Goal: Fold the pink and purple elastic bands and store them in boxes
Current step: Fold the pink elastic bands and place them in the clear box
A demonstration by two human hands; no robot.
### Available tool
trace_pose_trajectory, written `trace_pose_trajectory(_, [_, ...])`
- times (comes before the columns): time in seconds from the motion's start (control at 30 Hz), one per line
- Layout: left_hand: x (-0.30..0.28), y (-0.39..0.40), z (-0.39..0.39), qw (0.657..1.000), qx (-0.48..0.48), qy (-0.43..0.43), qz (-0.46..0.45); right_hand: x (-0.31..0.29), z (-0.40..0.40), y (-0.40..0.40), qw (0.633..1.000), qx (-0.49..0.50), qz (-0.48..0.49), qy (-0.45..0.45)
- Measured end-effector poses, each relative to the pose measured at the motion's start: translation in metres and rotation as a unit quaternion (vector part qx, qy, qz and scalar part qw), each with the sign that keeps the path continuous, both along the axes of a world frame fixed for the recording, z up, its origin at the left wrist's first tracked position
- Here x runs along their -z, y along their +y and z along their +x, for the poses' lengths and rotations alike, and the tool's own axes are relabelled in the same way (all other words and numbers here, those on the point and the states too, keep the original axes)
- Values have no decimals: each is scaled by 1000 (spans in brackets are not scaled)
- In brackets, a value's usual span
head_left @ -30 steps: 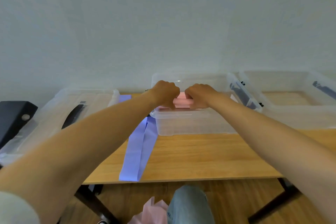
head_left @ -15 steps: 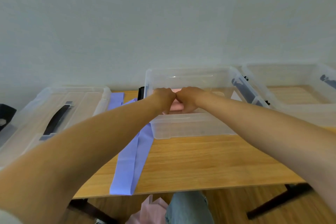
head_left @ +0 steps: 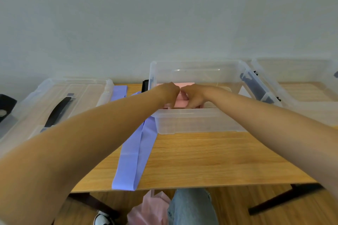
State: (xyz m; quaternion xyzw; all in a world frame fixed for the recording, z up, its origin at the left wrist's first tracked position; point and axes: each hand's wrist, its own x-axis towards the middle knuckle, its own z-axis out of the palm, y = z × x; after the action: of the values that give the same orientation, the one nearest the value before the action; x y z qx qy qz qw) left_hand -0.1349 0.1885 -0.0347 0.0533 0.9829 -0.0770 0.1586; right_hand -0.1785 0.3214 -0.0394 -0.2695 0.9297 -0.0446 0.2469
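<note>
Both bare forearms reach forward and meet in the middle. The left hand [head_left: 169,94] and the right hand [head_left: 194,97] touch at the knuckles, backs up, fingers curled downward and gripping something between them.

Table: a wooden table [head_left: 210,160] with dark legs, standing against a pale wall.
Middle box: a clear plastic box [head_left: 197,122] sits on the table, open at the top.
Right box: another clear box [head_left: 301,104] sits just beside it, also open.
Left lid: a clear lid [head_left: 54,104] with a black handle lies flat at the left end.
Purple band: a long purple elastic band [head_left: 133,157] lies on the wood between lid and middle box, reaching the front edge.
</note>
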Motion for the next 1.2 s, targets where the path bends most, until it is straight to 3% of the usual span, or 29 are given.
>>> trace_pose_trajectory(0.27, [-17,2,20,996,32,39,-67,-20,15,2,999,23,2,31])
trace_pose_trajectory(0.47, [-50,-1,53,989,44,138,-7,-48,51,-10,991,24,-59,117])
trace_pose_trajectory(0.67, [-67,-12,100,974,-19,224,33,-66,96,-28,972,27,-137,190])
trace_pose_trajectory(1.07, [-69,-50,232,938,-138,261,183,-66,203,-55,932,-16,-275,235])
trace_pose_trajectory(1.2, [-61,-54,267,941,-154,245,174,-58,242,-59,958,-51,-205,192])
